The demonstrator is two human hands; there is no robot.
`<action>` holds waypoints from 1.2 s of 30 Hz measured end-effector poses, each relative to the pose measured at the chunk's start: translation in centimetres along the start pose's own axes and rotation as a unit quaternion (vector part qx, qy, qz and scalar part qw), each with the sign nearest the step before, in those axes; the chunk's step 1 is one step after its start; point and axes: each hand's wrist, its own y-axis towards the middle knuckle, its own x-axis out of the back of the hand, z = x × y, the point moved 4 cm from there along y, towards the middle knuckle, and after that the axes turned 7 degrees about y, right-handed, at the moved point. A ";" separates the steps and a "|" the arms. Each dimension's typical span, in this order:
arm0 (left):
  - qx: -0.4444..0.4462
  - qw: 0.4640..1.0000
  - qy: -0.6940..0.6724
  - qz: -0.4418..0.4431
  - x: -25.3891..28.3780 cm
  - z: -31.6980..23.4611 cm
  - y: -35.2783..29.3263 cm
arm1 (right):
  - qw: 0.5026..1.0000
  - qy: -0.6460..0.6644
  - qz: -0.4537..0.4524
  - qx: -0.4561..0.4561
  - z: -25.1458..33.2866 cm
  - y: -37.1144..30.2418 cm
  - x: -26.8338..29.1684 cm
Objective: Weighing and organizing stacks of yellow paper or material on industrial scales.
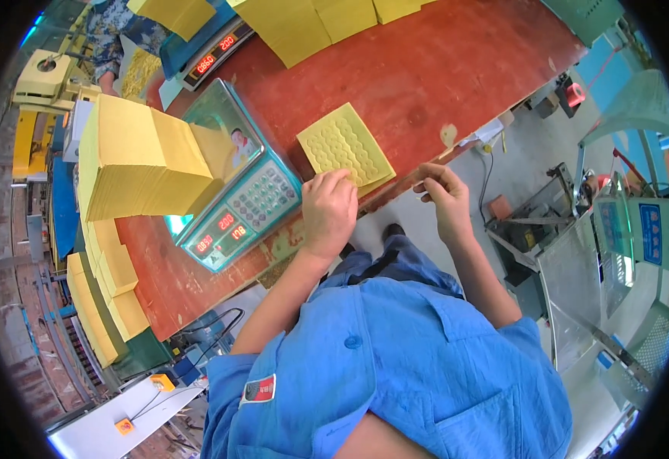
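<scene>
A square yellow sheet (348, 145) with raised rows of scalloped shapes lies near the front edge of the red table; whether it is one sheet or a thin stack, I cannot tell. My left hand (330, 214) is at its near left part, fingers curled together against the paper. Past the table edge, to the right of the sheet, my right hand (448, 200) is raised with thumb and fingers pinched. Something small and pale shows at those fingertips, too small to name. Left of the sheet stands a teal digital scale (254, 200) with a keypad and lit red figures.
Tall stacks of yellow paper (132, 157) rest on the scale and beside it. A second scale (216, 55) and more yellow stacks (292, 30) stand at the far side of the red table (396, 84). Metal machinery (571, 264) is on the right. Another person's arm (107, 80) shows far left.
</scene>
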 end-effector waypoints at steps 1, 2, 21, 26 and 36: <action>0.001 1.000 -0.001 -0.004 0.3 -0.1 0.2 | 1.000 0.007 0.017 0.014 0.5 -0.3 -0.3; 0.004 1.000 -0.002 -0.007 0.7 -0.2 0.4 | 1.000 0.020 0.018 0.014 0.9 -0.6 -0.5; 0.301 0.758 -0.576 0.048 13.8 5.0 -6.2 | 0.956 -0.150 0.196 0.158 12.6 -9.4 -14.3; 0.279 0.850 -0.431 -0.118 26.5 10.1 -5.1 | 0.868 -0.195 0.327 0.320 18.3 -8.8 -26.1; 0.321 0.875 -0.344 -0.110 35.9 26.3 2.4 | 0.893 -0.120 0.369 0.225 20.6 -1.5 -46.3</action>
